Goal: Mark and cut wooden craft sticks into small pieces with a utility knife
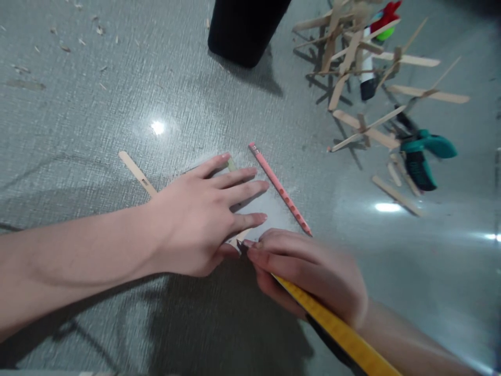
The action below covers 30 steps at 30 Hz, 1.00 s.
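Observation:
My left hand [207, 214] lies flat with its fingers spread. Under it is a pale, whitish sheet [270, 203]. A wooden craft stick [135, 172] sticks out past the wrist side, and the rest of it is hidden by the hand. My right hand [309, 271] is closed around a yellow utility knife [332, 324]. The blade tip touches down by my left thumb, near a small strip of wood [241, 235] showing below the little finger. A pink pencil [279, 188] with round notches lies just beyond both hands.
A black container [246, 31] stands at the top. Crossed craft-stick pieces [344, 57] are heaped at upper right, with a white marker [367, 68] among them. Teal-handled cutters [422, 154] and a loose stick [395, 196] lie below. Wood shavings [99, 30] dot the upper left.

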{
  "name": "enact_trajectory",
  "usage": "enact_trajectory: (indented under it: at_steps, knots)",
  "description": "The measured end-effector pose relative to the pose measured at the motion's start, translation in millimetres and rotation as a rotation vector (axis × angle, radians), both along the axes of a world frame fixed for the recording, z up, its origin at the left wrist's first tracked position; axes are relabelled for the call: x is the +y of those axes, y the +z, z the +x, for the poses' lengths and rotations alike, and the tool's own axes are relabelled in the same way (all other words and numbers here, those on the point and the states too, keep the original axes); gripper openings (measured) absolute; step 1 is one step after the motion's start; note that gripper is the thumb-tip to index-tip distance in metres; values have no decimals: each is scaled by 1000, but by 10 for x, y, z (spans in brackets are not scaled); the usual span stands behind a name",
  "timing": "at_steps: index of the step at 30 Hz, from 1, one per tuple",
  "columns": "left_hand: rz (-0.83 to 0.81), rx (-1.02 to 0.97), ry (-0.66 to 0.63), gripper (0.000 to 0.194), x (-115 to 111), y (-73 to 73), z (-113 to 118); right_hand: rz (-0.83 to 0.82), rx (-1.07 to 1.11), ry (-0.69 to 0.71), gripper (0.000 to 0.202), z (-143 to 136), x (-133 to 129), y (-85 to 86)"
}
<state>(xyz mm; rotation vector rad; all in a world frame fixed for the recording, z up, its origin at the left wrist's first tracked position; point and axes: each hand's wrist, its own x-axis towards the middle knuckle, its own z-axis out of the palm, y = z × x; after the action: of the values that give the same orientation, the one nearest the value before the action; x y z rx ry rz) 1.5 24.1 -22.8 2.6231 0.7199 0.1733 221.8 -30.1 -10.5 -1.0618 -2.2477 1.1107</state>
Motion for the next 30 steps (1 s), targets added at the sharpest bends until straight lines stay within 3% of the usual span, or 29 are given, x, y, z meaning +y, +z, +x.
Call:
enact_trajectory:
  at_steps: [8, 14, 19, 30]
  knots:
    - [-14, -13, 7, 57, -21, -21, -12, -172, -29, 23, 37, 13, 44, 30]
    - [-8, -35, 3, 56, -7, -27, -8, -67, 10, 46, 28, 35, 24, -12]
    - [-14, -9, 11, 54, -9, -17, -4, -72, -14, 78, 30, 24, 38, 12]
    - [-8, -9, 6, 56, -8, -9, -9, -21, 73, 25, 20, 61, -14, -76]
